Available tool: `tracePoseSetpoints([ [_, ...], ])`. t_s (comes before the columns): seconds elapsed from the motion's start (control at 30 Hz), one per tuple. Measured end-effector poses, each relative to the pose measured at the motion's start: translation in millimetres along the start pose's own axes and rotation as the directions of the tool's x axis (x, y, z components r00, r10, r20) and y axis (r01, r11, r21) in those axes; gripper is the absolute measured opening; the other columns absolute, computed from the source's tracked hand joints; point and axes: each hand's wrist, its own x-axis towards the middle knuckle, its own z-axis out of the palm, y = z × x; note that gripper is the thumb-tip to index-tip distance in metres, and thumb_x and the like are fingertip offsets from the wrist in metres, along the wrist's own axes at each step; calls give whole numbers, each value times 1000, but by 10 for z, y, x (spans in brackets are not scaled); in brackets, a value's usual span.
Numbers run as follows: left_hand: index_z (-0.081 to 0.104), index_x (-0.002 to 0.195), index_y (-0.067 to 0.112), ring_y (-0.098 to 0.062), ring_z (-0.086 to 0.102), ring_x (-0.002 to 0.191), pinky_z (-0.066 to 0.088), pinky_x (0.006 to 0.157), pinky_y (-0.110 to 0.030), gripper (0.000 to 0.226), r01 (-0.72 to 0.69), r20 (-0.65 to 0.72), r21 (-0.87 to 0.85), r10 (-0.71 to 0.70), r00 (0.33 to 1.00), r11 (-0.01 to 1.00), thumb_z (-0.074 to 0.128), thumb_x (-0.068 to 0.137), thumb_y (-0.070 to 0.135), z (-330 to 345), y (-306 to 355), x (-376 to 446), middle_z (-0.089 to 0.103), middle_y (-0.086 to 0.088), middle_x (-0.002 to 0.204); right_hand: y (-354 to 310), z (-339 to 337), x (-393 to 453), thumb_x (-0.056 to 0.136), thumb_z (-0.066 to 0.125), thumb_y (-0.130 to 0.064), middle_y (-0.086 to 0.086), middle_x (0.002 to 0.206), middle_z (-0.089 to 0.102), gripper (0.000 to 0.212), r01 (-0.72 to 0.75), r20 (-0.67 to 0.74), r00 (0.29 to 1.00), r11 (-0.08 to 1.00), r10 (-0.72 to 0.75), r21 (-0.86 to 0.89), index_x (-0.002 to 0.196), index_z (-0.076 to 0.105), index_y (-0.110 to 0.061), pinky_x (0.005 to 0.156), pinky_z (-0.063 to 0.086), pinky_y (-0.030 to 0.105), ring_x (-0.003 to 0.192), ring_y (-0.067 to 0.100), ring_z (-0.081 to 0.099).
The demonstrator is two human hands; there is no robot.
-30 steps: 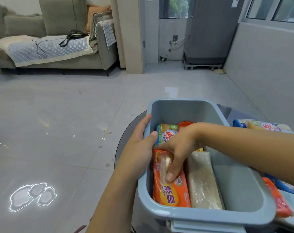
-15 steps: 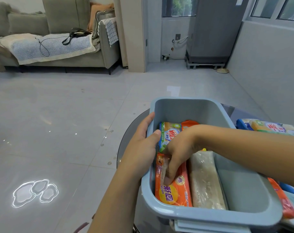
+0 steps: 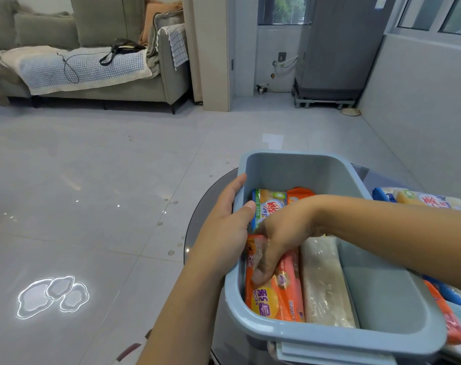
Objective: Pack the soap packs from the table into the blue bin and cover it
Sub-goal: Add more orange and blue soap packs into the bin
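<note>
Bin point(image 3: 298, 169) blue-grey, open-topped, sits at the edge of a dark round table point(image 3: 197, 214); its near rim runs off the bottom of the head view, and a pale blue slab point(image 3: 329, 355) just under that rim is cut off too, so what it is cannot be told.

Left hand point(image 3: 224, 227) grips the bin's left wall: thumb hooked over the rim to the inside, fingers curled on the outside.

Right hand point(image 3: 279, 238) reaches down inside the bin, fingers bent around the top edge of an orange soap pack point(image 3: 274, 299). Fingertips are buried between pack and wall, so how tight the hold is stays unclear; it reads as a grip, not a flat press.

Orange pack lies lengthwise along the left wall, glossy wrapper, yellow disc with purple lettering near its near end. Beside it, touching, a clear-wrapped pale pack point(image 3: 324, 283), contents cloudy and hard to make out. Behind the hand, a green-and-yellow pack point(image 3: 269, 204) and a second orange pack point(image 3: 299, 193), both mostly hidden by the wrist.

Right half of the bin floor bare.

On the table right of the bin: yellow pack point(image 3: 429, 202) with red lettering, partly cut by the frame edge; below the forearm, a red pack point(image 3: 450, 322) and blue wrappers point(image 3: 453, 293), only slivers showing.
</note>
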Motion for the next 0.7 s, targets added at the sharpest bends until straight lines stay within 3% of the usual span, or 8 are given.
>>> tracePoseSetpoints([
  [0.1,43,133,42,32,50,69,37,57,7,46,-4,-6,3,4,1000,1000,47,95,15,-8,1,1,53,45,88,60,-88,-114,70,78,-23,4,102,73,44,97,-11,995,993,-97,67,109,62,-11,74,55,21,88,13,70],
  [0.17,44,131,43,31,52,66,37,54,6,45,-5,-10,6,5,1000,1000,49,94,16,-11,-3,-4,56,44,79,116,-148,-185,72,76,-12,8,106,71,44,181,-14,983,971,-181,157,111,58,-12,81,56,32,94,21,69],
  [0.27,42,132,46,31,51,69,38,52,5,46,-1,-8,19,1,1000,1000,50,93,23,-9,13,-30,50,38,91,170,-198,-220,73,72,-3,17,114,66,45,252,-7,966,937,-258,242,113,56,-14,89,52,44,101,30,65],
  [0.43,43,128,49,19,55,84,41,69,-6,44,-21,-21,14,21,1000,1000,47,95,19,5,3,3,51,32,105,190,-113,-114,75,70,-1,26,114,63,45,249,-70,968,923,-240,292,116,53,7,80,56,29,99,30,65],
  [0.57,44,121,46,33,50,77,38,62,5,42,-35,-19,8,35,999,999,47,95,13,0,-12,18,47,40,100,127,58,-57,70,79,-26,6,106,70,49,163,-157,974,987,-161,-2,111,58,-10,79,52,21,96,17,65],
  [0.63,45,126,43,30,52,77,41,61,3,43,-28,-23,-3,28,999,1000,47,96,13,-4,-26,35,49,38,101,95,83,-52,69,75,-44,-2,106,67,56,86,-185,976,984,-116,-159,114,55,-18,86,48,26,97,15,61],
  [0.7,45,128,44,22,57,84,45,66,-4,43,-19,-22,-14,19,1000,1000,46,96,15,2,-29,34,52,33,105,50,84,-41,69,69,-56,-6,100,62,57,9,-194,978,951,-72,-308,112,55,-22,80,44,28,92,16,57],
])
